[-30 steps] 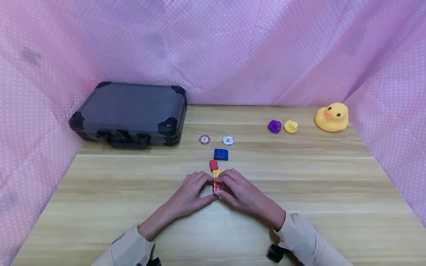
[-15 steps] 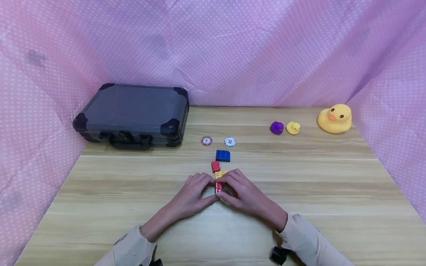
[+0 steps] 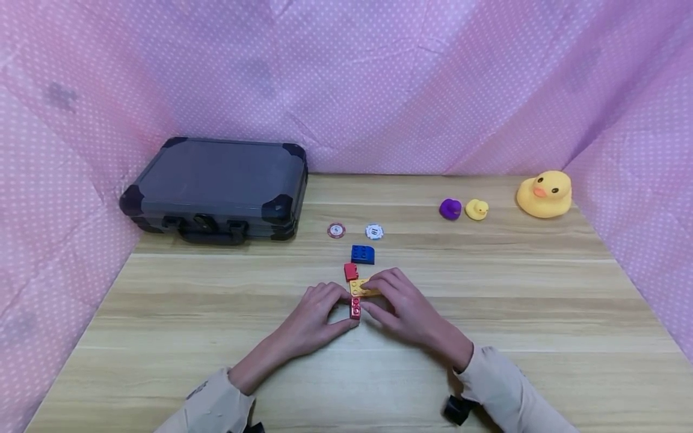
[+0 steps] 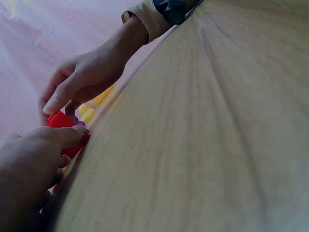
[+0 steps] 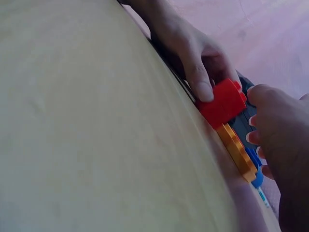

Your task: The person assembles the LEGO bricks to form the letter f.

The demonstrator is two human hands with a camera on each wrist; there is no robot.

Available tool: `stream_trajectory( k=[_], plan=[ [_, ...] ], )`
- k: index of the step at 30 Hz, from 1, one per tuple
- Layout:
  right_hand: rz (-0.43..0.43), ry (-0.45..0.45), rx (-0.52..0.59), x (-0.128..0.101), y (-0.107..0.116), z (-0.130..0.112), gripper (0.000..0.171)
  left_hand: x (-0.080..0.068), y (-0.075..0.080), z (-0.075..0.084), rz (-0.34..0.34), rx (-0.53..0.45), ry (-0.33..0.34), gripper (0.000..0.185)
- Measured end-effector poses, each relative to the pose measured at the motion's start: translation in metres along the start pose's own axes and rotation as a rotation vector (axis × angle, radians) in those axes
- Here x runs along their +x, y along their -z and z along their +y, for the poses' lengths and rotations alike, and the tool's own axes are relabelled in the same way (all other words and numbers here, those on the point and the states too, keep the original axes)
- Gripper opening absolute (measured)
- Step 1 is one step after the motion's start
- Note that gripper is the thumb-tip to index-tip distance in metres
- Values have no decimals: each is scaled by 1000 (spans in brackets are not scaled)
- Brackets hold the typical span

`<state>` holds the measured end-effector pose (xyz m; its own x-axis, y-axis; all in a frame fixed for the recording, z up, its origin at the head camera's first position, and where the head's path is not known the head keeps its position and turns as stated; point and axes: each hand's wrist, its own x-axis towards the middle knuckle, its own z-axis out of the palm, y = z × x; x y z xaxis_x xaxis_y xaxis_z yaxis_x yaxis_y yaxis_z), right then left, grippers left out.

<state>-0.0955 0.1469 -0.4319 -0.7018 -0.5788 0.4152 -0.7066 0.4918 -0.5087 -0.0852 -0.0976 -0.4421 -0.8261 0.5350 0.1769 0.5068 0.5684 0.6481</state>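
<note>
A red building brick [image 3: 355,309] stands near the front of the group, two studs facing up. My left hand [image 3: 311,316] pinches it, thumb at the near end and fingers at the far end. In the right wrist view the left thumb lies against the red brick's side. My right hand [image 3: 408,310] hovers just to the right with thumb and fingers spread, apparently holding nothing. Its fingers partly cover the yellow brick [image 3: 355,288] behind the red one. Farther back lie a smaller red brick [image 3: 351,272] and a blue brick [image 3: 363,254].
A red-rimmed poker chip [image 3: 336,230] and a white one [image 3: 374,231] lie behind the bricks. A grey case [image 3: 216,174] stands at the back left. Purple [image 3: 450,209], small yellow [image 3: 477,209] and large yellow [image 3: 544,195] rubber ducks sit at the back right.
My right hand has let go of the front red brick and shifted slightly right, its fingers spreading and uncovering more of the yellow brick. My left hand keeps its pinch.
</note>
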Motion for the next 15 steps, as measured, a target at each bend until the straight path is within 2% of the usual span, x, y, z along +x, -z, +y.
stream_trajectory(
  k=[9,15],
  plan=[
    [-7,-114,-41,-1,5,14,40,-1,-1,-1,-2,5,24,35],
    [-28,-154,-87,-1,5,19,42,0,-1,-1,-4,5,21,35]
  ],
)
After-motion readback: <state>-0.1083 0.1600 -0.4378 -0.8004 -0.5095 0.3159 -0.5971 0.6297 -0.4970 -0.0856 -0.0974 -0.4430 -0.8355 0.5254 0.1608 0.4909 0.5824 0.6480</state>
